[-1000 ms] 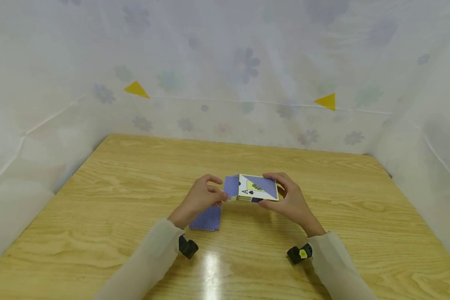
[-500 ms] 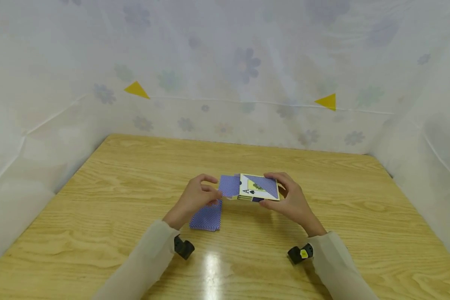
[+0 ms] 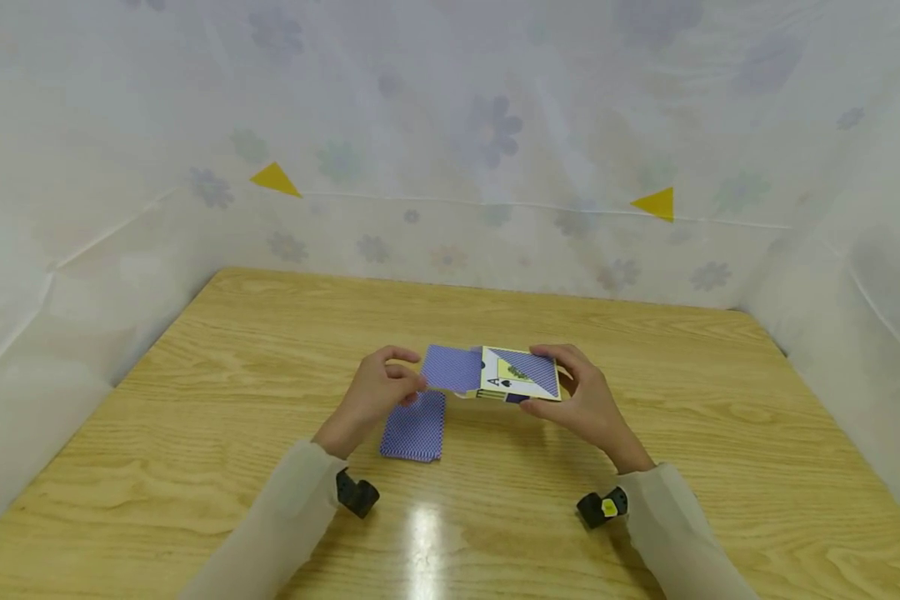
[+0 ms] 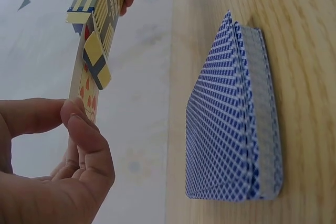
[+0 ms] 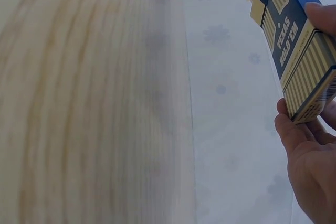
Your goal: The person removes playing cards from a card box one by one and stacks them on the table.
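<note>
- A blue-backed card (image 3: 450, 367) is sticking partway out of the card box (image 3: 520, 372), above the tabletop (image 3: 232, 375).
- The left hand (image 3: 375, 387) is pinching the card's outer end between thumb and finger.
- The right hand (image 3: 583, 402) is gripping the box's opposite end, fingers curled.
- A card stack (image 3: 413, 431) is lying on the tabletop below.

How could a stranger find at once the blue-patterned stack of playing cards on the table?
Start from the yellowish wooden table. In the head view, find the bare left hand; just below and right of it is the blue-patterned stack of playing cards. Unlike the blue-backed card protruding from the blue and cream cardboard box, this stack rests on the table.
</note>
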### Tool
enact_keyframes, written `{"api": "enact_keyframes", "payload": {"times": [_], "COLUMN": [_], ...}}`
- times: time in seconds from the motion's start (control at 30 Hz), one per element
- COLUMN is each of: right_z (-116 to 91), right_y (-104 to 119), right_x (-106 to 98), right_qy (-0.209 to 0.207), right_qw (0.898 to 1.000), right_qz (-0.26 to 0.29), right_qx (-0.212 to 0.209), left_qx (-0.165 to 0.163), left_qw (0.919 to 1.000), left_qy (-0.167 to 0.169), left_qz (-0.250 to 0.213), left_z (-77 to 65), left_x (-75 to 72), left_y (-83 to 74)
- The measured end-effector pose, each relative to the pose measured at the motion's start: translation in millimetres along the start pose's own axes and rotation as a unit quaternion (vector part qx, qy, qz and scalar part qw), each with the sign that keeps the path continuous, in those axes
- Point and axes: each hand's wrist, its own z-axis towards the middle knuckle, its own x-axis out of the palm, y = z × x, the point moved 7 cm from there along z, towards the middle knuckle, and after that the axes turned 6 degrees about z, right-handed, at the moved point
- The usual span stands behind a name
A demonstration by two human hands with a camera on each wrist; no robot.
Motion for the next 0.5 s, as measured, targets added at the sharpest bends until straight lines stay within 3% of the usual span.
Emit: {"api": "enact_keyframes", "payload": {"times": [0.2, 0.5], "right_z": [0.1, 0.6], "right_y": [-0.6, -0.3], "right_x": [-0.5, 0.3], "right_qy": [-0.001, -0.003], "right_qw": [1.000, 1.000], "right_qz": [-0.001, -0.004], "right_qx": [0.002, 0.000], "left_qx": [0.003, 0.008], "left_qw": [0.9996, 0.9991], "left_qy": [-0.022, -0.042], "left_qz": [0.017, 0.001], "left_z": [1.9, 3.6], "left_x": [-3.1, -4.6], "left_y": [-0.6, -0.5]}}
